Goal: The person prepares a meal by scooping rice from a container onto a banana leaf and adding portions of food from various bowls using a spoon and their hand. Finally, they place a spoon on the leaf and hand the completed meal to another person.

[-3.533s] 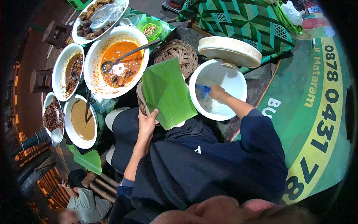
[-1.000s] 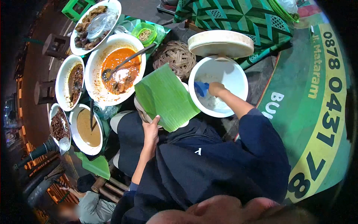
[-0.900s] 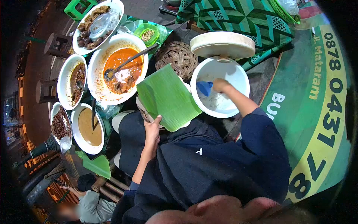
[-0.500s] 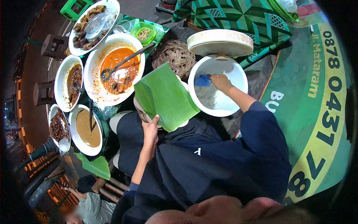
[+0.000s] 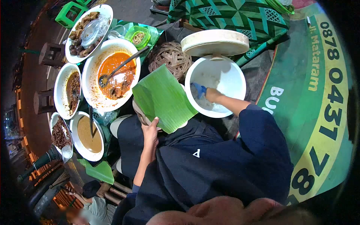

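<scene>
My left hand [image 5: 150, 132] grips the near edge of a green banana leaf [image 5: 163, 99], thumb on top and fingers hidden beneath. Pale rims of something plate-like show under the leaf. My right hand [image 5: 213, 95] reaches into a round white tub [image 5: 238, 75] and is closed on a blue scoop [image 5: 199, 90]. The scoop's blade is low in the tub, against white rice [image 5: 208, 77] near the left wall. The tub's thick white lid [image 5: 215, 42] stands tilted open behind it.
Left are a large bowl of orange-red stew [image 5: 117, 75] with a ladle, a bowl of tan sauce [image 5: 87, 131], and a dish of eggs and meat [image 5: 85, 33]. A woven basket [image 5: 170, 59] sits behind the leaf. A person [image 5: 95, 204] is at lower left.
My right hand has moved left and toward me inside the tub, and the scoop has turned and shifted toward the near left wall. My left hand still holds the leaf.
</scene>
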A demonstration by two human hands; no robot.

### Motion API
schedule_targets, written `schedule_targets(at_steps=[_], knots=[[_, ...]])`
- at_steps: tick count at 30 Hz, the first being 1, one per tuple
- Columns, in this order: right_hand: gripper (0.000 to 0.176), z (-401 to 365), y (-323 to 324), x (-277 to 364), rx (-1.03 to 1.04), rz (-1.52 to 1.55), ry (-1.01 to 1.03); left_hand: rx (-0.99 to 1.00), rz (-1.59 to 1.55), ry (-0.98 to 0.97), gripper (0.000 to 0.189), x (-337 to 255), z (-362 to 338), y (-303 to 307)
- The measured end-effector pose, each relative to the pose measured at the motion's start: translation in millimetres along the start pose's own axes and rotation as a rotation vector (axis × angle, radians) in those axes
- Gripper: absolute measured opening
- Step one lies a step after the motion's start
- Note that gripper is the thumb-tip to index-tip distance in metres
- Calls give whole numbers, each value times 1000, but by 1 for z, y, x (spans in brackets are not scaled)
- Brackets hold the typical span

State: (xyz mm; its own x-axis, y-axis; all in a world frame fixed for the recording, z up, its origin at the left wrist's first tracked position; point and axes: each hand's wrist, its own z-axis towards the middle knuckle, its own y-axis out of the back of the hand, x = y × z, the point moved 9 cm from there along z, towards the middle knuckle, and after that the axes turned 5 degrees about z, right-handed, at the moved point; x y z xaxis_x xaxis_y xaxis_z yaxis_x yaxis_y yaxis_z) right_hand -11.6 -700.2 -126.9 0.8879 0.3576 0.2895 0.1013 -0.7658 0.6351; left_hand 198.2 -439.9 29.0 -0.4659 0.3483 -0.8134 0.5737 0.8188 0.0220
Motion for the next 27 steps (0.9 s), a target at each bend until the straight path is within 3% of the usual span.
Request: schedule_targets(at_steps=[2, 4, 6, 9, 10, 15, 17, 18, 20, 22, 24, 27], knots=[[19, 1, -13, -7, 92, 97, -97, 6, -8, -13, 51, 5, 3, 1], [15, -6, -25, -11, 230, 394, -249, 6, 13, -105, 50, -1, 4, 1], [11, -4, -19, -18, 233, 513, -262, -1, 22, -109, 50, -2, 3, 1], [14, -19, -25, -27, 554, 847, -473, -2, 17, -103, 49, -11, -3, -4], [14, -23, -14, -24, 558, 845, -473, -1, 2, -96, 48, -12, -4, -4], [12, -16, 44, -26, 540, 636, -241, -16, 12, -64, 47, 1, 1, 3], [18, -14, 102, -19, 167, 26, -110, -23, 27, -58, 46, 0, 1, 4], [18, -11, 97, -22, 169, 29, -111, -8, 25, -33, 45, 1, 1, 3], [23, 2, 96, -21, -52, -493, 18, 13, 27, -9, 45, 3, 2, 1], [21, -5, 86, -23, -70, -446, -47, 11, 64, -44, 47, 0, 3, 2], [20, -12, 80, -7, -29, -491, 93, 21, 40, -36, 47, 5, 4, 4], [21, -20, 66, 4, 23, -390, 85, 29, 17, -68, 47, -5, -1, -5]])
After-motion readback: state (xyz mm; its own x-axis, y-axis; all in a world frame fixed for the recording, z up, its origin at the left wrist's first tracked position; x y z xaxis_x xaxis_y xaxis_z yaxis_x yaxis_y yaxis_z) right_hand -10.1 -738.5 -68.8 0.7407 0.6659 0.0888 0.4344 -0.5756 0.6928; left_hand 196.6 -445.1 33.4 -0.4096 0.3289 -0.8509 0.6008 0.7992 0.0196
